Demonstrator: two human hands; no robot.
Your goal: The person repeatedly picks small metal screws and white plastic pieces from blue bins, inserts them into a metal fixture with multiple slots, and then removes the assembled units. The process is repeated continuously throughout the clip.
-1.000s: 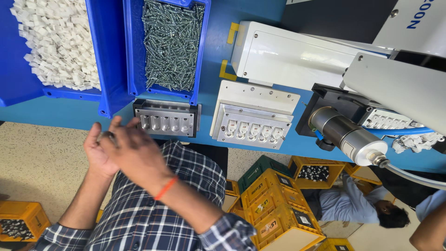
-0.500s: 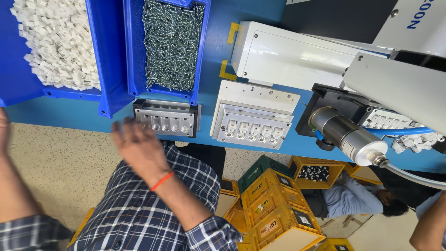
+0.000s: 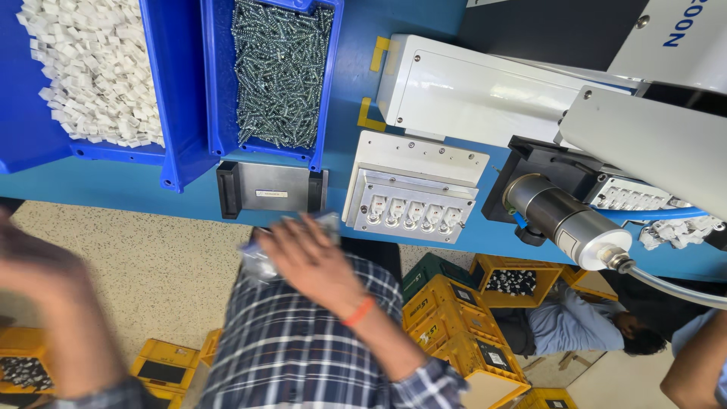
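Note:
My right hand (image 3: 307, 261), with an orange band at the wrist, hovers just below the blue bench edge and grips a blurred grey metal tray (image 3: 259, 261). Directly above it, a grey base plate with black ends (image 3: 271, 193) lies bare on the bench. My left hand (image 3: 42, 299) is a motion blur far to the left over the speckled floor; what it holds is not visible. To the right of the base plate sits a white fixture (image 3: 413, 204) with a row of several small sockets.
A blue bin of white plastic pieces (image 3: 91, 76) and a blue bin of screws (image 3: 280, 68) stand at the back. A white machine housing (image 3: 485, 91) and a metal motor cylinder (image 3: 568, 223) fill the right. Yellow crates (image 3: 454, 326) and another person (image 3: 583, 326) are below.
The metal tray has left the base plate and now sits in my right hand, nearer to me. My left hand swung out to the left.

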